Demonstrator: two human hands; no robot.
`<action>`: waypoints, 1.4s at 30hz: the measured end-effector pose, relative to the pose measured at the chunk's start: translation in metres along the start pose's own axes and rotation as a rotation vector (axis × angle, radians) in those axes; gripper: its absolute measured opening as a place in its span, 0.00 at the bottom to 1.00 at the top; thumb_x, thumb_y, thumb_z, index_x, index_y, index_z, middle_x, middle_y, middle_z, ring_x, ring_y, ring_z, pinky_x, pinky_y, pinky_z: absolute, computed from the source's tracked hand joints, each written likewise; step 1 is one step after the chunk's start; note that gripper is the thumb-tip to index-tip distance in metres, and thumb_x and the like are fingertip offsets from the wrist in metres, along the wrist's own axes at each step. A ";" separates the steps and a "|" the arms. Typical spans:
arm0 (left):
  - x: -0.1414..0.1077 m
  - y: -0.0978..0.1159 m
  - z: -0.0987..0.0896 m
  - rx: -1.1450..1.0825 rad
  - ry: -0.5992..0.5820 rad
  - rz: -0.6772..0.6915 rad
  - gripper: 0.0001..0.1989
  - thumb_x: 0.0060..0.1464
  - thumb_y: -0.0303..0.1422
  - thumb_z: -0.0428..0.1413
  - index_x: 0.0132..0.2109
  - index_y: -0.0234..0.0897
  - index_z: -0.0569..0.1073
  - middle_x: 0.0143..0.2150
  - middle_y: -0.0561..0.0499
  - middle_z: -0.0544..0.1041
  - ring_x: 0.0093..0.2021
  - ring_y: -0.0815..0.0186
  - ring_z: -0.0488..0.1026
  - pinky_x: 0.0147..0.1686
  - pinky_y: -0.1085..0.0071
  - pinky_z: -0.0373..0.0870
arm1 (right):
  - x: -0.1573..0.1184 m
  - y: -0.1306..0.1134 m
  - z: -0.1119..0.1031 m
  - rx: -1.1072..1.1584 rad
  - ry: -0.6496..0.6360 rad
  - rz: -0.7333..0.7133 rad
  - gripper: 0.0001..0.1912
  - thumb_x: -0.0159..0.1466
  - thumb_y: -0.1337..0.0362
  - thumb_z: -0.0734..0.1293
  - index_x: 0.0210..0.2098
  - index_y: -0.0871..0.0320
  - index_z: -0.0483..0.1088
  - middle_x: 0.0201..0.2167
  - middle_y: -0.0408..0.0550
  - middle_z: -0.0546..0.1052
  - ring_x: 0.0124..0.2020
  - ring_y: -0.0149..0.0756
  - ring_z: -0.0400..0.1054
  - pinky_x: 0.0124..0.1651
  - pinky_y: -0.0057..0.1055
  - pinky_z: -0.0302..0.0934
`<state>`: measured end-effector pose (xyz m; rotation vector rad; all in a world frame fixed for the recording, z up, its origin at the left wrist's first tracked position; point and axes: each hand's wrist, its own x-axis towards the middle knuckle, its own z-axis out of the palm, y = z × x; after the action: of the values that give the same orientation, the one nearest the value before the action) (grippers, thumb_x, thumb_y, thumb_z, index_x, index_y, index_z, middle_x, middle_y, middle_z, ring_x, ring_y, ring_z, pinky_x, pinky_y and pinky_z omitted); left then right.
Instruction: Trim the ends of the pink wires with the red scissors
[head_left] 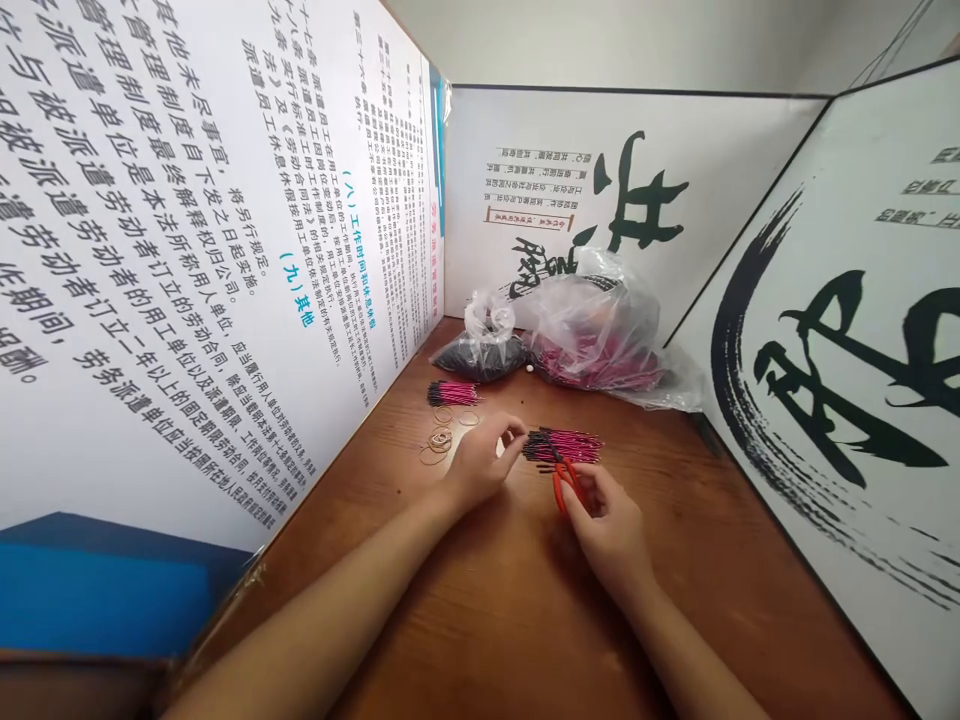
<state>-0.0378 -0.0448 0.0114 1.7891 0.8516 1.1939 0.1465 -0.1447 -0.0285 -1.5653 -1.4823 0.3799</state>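
In the head view, the two hands are apart but close together above a wooden table [480, 640]. The right hand [607, 515] grips small red-handled pliers [566, 482], their tips at a bundle of pink-and-black wires [562, 447] lying on the table. The left hand [480, 462] is just beside the bundle's black end; whether its fingers pinch anything cannot be told. Rubber bands [439, 440] lie to its left, near a second wire bundle [452, 394]. Plastic bags [592, 325] sit further off, in the corner against printed boards [187, 250].
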 end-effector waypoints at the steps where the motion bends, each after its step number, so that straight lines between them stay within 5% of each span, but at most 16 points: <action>1: -0.003 0.000 0.003 0.005 0.001 0.011 0.05 0.57 0.33 0.58 0.36 0.36 0.72 0.34 0.51 0.74 0.34 0.67 0.68 0.37 0.71 0.65 | 0.001 -0.001 0.002 -0.014 0.009 -0.023 0.16 0.68 0.54 0.66 0.49 0.60 0.70 0.42 0.47 0.76 0.38 0.33 0.72 0.42 0.37 0.69; 7: -0.014 -0.007 0.013 -0.052 -0.016 -0.039 0.07 0.61 0.36 0.54 0.39 0.37 0.71 0.30 0.54 0.72 0.24 0.72 0.68 0.27 0.75 0.64 | 0.015 -0.010 0.008 -0.110 0.016 -0.161 0.16 0.68 0.53 0.65 0.47 0.58 0.71 0.39 0.46 0.76 0.37 0.33 0.71 0.43 0.37 0.68; 19: -0.013 -0.011 0.019 -0.216 -0.043 -0.150 0.06 0.61 0.35 0.54 0.39 0.37 0.68 0.32 0.54 0.72 0.24 0.74 0.67 0.26 0.76 0.64 | 0.014 -0.012 -0.001 -0.221 -0.037 -0.189 0.15 0.68 0.54 0.65 0.47 0.58 0.71 0.35 0.44 0.75 0.34 0.32 0.69 0.41 0.36 0.65; 29: 0.002 -0.015 0.023 -0.151 0.056 -0.055 0.06 0.62 0.34 0.53 0.37 0.38 0.68 0.29 0.57 0.67 0.24 0.73 0.63 0.27 0.74 0.61 | 0.036 -0.003 0.015 -0.153 -0.009 -0.266 0.16 0.69 0.55 0.64 0.51 0.58 0.70 0.43 0.47 0.76 0.38 0.33 0.72 0.42 0.37 0.69; 42: 0.002 -0.016 0.019 -0.056 0.130 0.053 0.06 0.61 0.29 0.55 0.34 0.37 0.70 0.31 0.54 0.66 0.30 0.70 0.61 0.31 0.71 0.58 | 0.033 -0.008 0.008 -0.239 0.085 -0.380 0.12 0.68 0.56 0.65 0.45 0.58 0.71 0.36 0.43 0.76 0.34 0.32 0.69 0.42 0.37 0.64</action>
<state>-0.0210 -0.0403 -0.0064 1.7133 0.8398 1.3673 0.1435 -0.1133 -0.0151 -1.4164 -1.7621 -0.0853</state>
